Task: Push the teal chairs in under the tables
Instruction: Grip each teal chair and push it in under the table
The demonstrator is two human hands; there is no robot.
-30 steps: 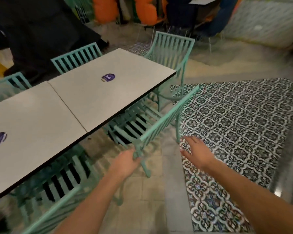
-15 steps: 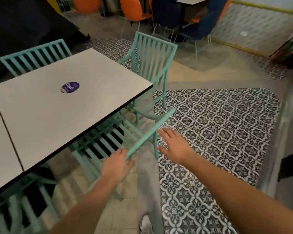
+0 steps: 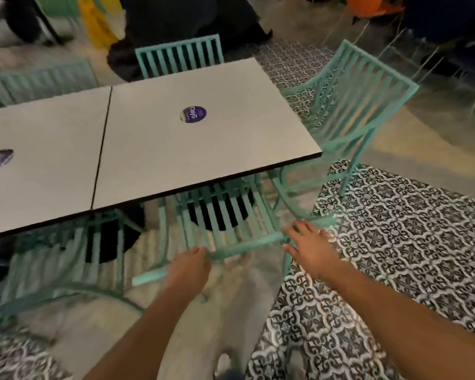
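I am in the middle of seating one teal chair [image 3: 231,215] at the near edge of the right-hand table [image 3: 203,149]: its slatted seat already lies partly beneath that edge, while its top rail stands clear on my side, so I judge the push about half done. My left hand [image 3: 188,267] curls round the top rail near its left end; my right hand [image 3: 310,246] rests on the rail's right end with fingers spread and fairly straight, pressing rather than gripping. The next move, as I judge it, calls for an even forward shove from both hands, keeping the chair square so its arms slip under the tabletop instead of catching the edge. Another teal chair [image 3: 354,105] stands angled off the table's right corner, not tucked in. A round purple sticker [image 3: 193,114] near the table's middle reads roughly "ClayG"; the smaller print is too blurred to read.
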